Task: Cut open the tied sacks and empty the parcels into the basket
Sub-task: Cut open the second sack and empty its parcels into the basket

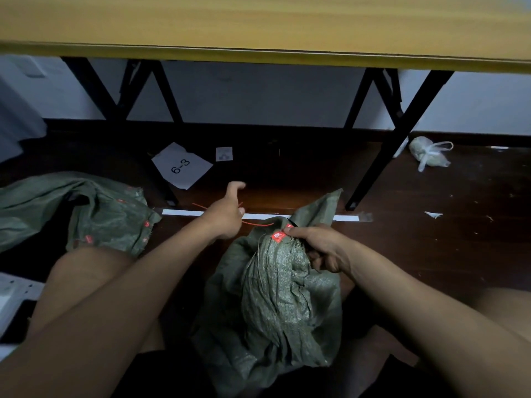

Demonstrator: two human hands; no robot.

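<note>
Perhaps storeroom: folding table (258,30), sacks (86,214).

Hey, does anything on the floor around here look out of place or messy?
Yes. A sheet of paper marked 6-3 lies askew on the floor under the table, a tied plastic bag sits loose by the right table leg, and white scraps are scattered nearby. A second green sack lies crumpled to the left.

Paper sheet (181,165) on floor beyond left hand (227,216): "6-3". Red tags on sack (283,288) by right hand (321,248): print unreadable.
</note>
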